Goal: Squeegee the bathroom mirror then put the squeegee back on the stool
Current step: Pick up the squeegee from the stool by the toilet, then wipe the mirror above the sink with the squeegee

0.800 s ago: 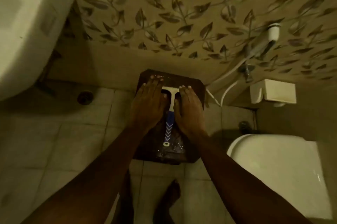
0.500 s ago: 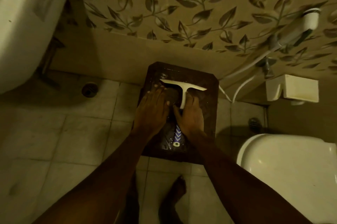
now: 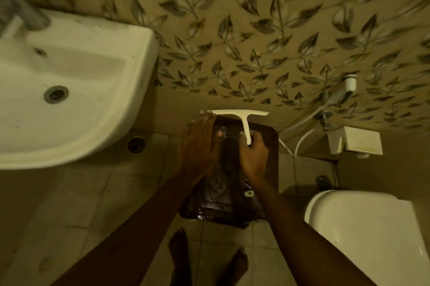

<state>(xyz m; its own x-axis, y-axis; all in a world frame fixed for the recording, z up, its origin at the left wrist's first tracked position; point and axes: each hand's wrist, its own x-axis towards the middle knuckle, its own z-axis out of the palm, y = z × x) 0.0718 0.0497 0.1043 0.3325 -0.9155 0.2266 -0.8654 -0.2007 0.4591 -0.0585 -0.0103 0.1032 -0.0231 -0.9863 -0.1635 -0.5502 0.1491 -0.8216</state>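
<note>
A white T-shaped squeegee (image 3: 242,115) is lifted above the dark wooden stool (image 3: 271,146), its blade up near the wall. My right hand (image 3: 253,159) is closed around its handle, whose blue patterned end (image 3: 248,191) shows below my wrist. My left hand (image 3: 200,144) is spread flat with fingers apart beside the squeegee, its fingertips touching the blade's left end. The mirror is out of view.
A white washbasin (image 3: 130,109) juts out at the left, above the tiled floor. A white toilet (image 3: 363,234) sits at the lower right. A hand sprayer with hose (image 3: 339,92) and a white wall box (image 3: 356,144) hang at the right. My bare feet (image 3: 181,253) stand below the stool.
The squeegee has risen off the stool in my right hand, blade now up by the wall. My left hand moved up to the blade's left end. The view rose and the basin came into sight.
</note>
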